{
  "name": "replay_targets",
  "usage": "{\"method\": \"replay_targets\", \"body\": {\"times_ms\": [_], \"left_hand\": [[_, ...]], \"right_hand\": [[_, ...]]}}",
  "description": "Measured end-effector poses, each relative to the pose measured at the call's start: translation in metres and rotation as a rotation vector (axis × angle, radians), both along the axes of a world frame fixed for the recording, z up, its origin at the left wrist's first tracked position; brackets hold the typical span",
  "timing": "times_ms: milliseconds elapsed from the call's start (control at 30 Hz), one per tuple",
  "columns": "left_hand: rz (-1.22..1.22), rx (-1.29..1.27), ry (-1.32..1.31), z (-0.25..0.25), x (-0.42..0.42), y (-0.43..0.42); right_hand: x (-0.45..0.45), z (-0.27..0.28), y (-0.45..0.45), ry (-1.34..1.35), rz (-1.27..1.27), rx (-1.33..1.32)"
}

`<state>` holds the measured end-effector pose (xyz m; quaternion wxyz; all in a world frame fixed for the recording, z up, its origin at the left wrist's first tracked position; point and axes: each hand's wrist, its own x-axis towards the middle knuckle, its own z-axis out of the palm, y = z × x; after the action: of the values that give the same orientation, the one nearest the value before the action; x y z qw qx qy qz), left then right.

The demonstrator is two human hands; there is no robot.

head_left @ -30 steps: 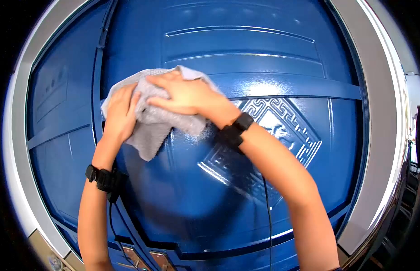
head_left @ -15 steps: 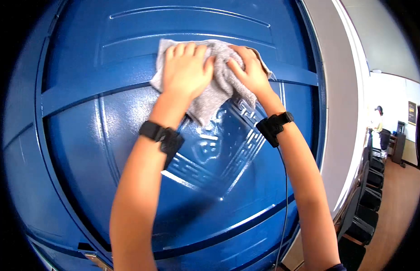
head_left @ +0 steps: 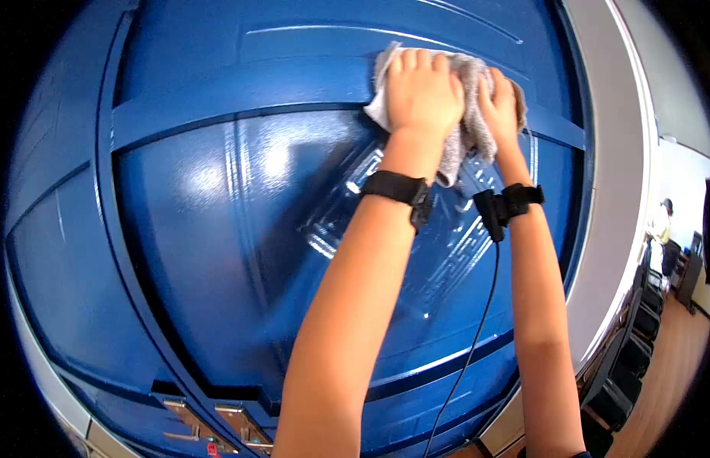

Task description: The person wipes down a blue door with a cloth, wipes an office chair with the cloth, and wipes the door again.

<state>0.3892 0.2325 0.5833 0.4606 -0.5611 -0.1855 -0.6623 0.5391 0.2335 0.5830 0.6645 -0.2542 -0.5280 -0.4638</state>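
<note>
Across the middle, reaching towards 9 o'clock, spreads a blue panelled door (head_left: 187,252). Black chairs (head_left: 634,355) line up at 4 o'clock. At 1 o'clock a grey cloth (head_left: 474,95) lies bunched against the door. The left hand (head_left: 424,95) presses it, fingers side by side; the right hand (head_left: 501,107), towards 2 o'clock, has its thumb apart from its fingers. Whether either clamps the fabric, I cannot tell.

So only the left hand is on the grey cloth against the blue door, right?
Not quite: it isn't only the left hand. The head view shows the right hand on the grey cloth against the blue door too.
</note>
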Motion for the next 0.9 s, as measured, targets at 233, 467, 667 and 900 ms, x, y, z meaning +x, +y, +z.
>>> {"method": "replay_targets", "body": {"times_ms": [233,467,667,900], "left_hand": [[-0.009,0.044,0.038,0.000,-0.008,0.001],[-0.115,-0.013,0.162,-0.003,-0.030,-0.005],[0.056,0.031,0.158,-0.009,-0.048,-0.027],[0.114,0.089,0.376,-0.029,-0.193,-0.044]], "right_hand": [[0.011,0.007,0.008,-0.017,0.047,-0.015],[0.001,0.011,0.008,0.148,0.208,-0.044],[-0.029,0.001,-0.019,0.128,0.231,0.016],[-0.165,-0.030,-0.016,-0.051,0.159,0.235]]}}
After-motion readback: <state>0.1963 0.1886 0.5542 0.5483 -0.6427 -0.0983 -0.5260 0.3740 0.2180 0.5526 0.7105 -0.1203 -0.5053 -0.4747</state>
